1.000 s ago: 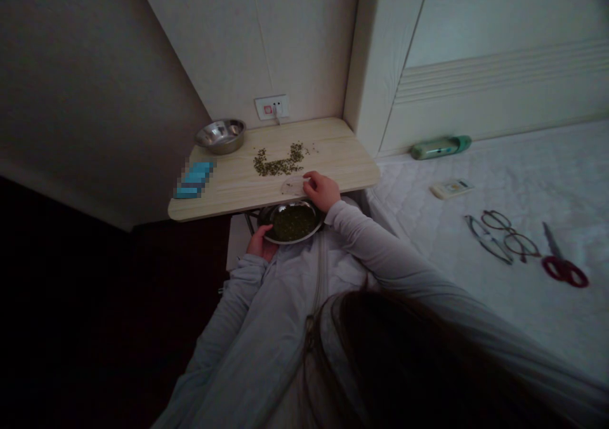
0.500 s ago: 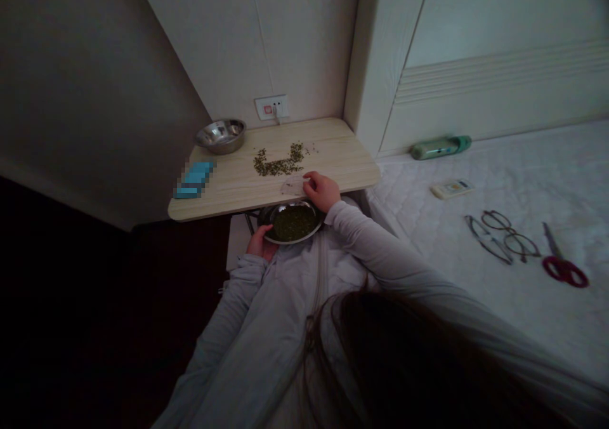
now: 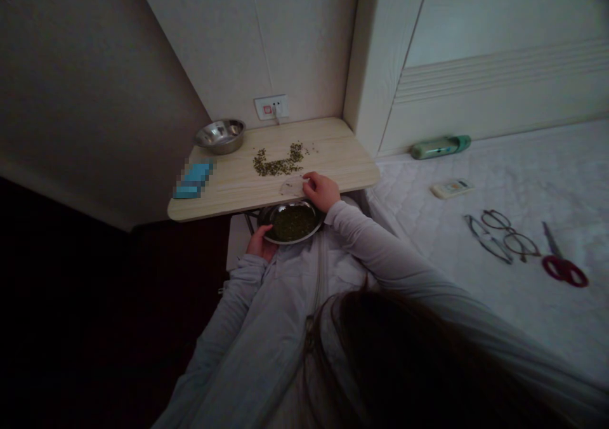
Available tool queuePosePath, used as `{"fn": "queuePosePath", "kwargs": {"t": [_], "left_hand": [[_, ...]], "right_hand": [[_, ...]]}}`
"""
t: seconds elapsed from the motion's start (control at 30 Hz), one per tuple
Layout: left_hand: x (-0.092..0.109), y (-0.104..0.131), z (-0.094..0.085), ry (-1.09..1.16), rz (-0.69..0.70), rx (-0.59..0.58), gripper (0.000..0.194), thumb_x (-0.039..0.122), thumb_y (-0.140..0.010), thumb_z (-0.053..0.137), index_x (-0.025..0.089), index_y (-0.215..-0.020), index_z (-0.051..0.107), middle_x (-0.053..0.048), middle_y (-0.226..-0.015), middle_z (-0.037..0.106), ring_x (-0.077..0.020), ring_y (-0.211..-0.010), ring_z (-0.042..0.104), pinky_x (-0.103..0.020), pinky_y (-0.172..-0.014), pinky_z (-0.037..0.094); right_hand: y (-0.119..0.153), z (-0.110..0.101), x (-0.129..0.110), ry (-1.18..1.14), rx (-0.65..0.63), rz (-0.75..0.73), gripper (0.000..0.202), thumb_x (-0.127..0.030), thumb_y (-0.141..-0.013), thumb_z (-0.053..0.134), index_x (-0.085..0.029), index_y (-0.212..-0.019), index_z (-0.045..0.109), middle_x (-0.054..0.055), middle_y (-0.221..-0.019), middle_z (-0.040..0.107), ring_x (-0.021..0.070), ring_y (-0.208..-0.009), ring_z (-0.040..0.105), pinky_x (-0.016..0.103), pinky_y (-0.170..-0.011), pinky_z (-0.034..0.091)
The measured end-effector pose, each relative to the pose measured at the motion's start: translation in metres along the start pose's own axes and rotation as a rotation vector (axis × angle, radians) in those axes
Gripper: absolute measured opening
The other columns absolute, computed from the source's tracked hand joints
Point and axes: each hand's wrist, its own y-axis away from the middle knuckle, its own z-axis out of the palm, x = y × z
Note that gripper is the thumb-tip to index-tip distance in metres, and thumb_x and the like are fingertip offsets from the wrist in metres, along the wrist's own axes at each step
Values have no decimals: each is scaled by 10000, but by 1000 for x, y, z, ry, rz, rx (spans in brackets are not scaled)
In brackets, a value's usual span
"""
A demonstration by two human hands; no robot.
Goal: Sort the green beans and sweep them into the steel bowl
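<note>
The left hand [image 3: 260, 244] grips the grain-filled bowl [image 3: 290, 242] below the bench [image 3: 233, 184]'s near edge; tilting could spill it. Whether the right hand [image 3: 323, 193] grasps anything, I cannot tell.

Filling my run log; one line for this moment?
left hand: grips metal bowl of green grains | right hand: at clear round piece | table: loose grains, second metal bowl

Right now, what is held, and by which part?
The left hand holds the filled bowl by its left rim; what the right hand grips, if anything, cannot be told.
</note>
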Motion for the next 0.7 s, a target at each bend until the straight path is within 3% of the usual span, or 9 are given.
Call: {"fn": "queuePosePath", "kwargs": {"t": [0.7], "left_hand": [[-1, -4, -6, 21, -25, -10, 222, 135, -625, 440, 127, -794, 583, -27, -736, 644, -191, -894, 521, -329, -827, 383]], "right_hand": [[-3, 0, 0, -39, -21, 52, 307, -354, -702, 342, -199, -919, 493, -5, -683, 552, 115, -650, 477, 230, -589, 322]]}}
